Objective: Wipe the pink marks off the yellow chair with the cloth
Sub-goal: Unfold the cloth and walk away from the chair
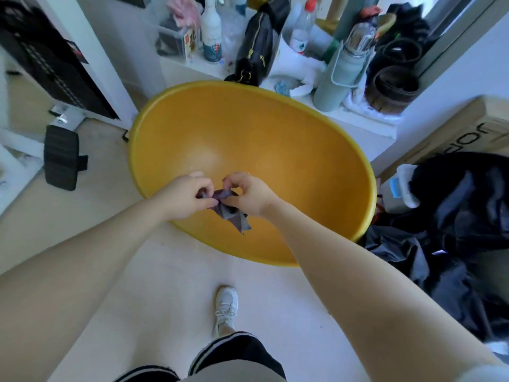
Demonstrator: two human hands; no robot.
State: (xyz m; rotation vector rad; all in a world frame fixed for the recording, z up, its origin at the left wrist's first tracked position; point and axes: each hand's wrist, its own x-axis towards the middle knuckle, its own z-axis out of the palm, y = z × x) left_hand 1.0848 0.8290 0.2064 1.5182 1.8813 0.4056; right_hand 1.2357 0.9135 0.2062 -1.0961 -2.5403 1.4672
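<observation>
The yellow chair [248,139] is a deep round plastic shell filling the middle of the head view. I see no pink marks on the visible part of its seat. Above the near side of the shell, my left hand [183,197] and my right hand [248,195] are close together, both pinching a small crumpled grey-purple cloth [228,212]. The cloth's loose end hangs down below my fingers. Part of the cloth is hidden inside my hands.
A white ledge [366,119] behind the chair is crowded with bottles, a black bag [259,45] and a grey flask [341,73]. Dark clothing [446,221] is piled at the right beside a cardboard box [468,128]. My white shoe [225,307] stands on the pale floor.
</observation>
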